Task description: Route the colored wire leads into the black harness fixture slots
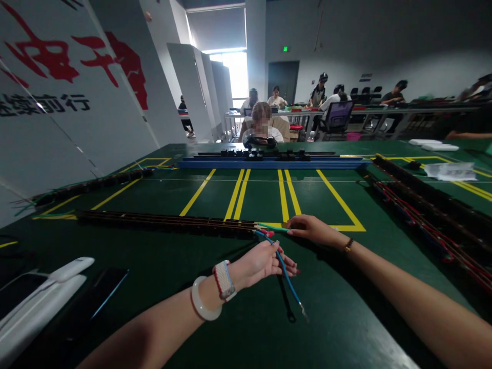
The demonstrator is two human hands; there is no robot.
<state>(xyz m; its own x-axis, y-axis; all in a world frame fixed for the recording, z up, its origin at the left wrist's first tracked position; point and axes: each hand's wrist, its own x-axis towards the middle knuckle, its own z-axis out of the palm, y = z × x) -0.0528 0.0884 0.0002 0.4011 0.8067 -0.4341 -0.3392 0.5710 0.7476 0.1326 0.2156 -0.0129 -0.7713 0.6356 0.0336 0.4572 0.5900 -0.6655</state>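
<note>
A long dark strip with wires along it (pixel 165 221) lies across the green table in front of me. Several wires come out of its right end. My left hand (pixel 265 264), palm turned up, has its thumb on a blue wire (pixel 287 277) that runs over its fingers. The free end of this wire hangs toward me and carries a small metal terminal (pixel 303 310). Beyond it, my right hand (pixel 314 229) pinches the end of a green wire (pixel 273 227) with its fingertips. A short red piece (pixel 269 233) shows at the strip's end.
A blue rail with black parts (pixel 269 163) lies at the table's far side. Dark wired strips (pixel 426 215) lie at the right, another (pixel 92 183) at the far left. White devices (pixel 49 287) lie at the near left. A person (pixel 263 125) sits across the table.
</note>
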